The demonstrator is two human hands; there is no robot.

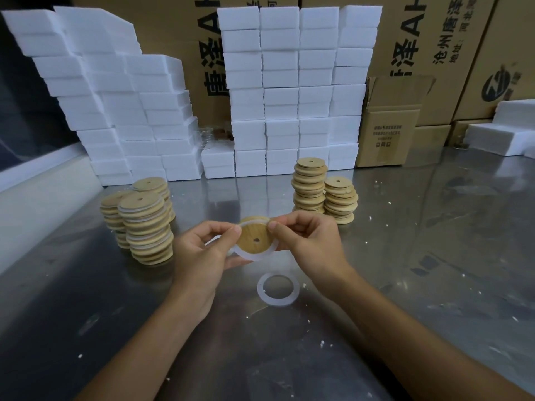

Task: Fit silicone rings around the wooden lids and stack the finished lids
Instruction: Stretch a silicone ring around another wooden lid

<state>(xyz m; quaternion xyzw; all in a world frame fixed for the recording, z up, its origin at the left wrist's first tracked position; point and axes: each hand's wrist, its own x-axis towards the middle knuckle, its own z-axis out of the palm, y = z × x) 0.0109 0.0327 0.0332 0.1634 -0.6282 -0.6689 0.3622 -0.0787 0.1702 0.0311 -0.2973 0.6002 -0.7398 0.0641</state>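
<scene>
A wooden lid [254,238] w/ a small centre hole is being held above the metal surface [405,256], approx. mid-frame, tilted so its flat face is being shown to the camera. It is being pinched from both sides: the left hand [202,253] is being clamped on the lid's left edge w/ thumb and forefinger curled, and the right hand [309,241] is being clamped on the right edge the same way. A translucent white silicone ring [254,257] is being stretched around the lid; the ring is seated along the top edge but is hanging loose below and to the left of the lid, so it is only partly on. Whether the ring is also being pinched under the fingertips can't be told for sure.

A second silicone ring [277,289] is lying flat on the surface just below the hands, apart from them.

To the left, stacks of lids w/ white rings [146,227] are being kept near each other, somewhat leaning. To the right, behind the right hand, two stacks of bare lids [321,189] are standing side by side, the left one taller.

At the back, white foam blocks [283,88] are being stored in tall piles against cardboard boxes [434,39] w/ printed characters; a smaller open carton [385,134] is standing beside them. White crumbs are scattered over the surface.
</scene>
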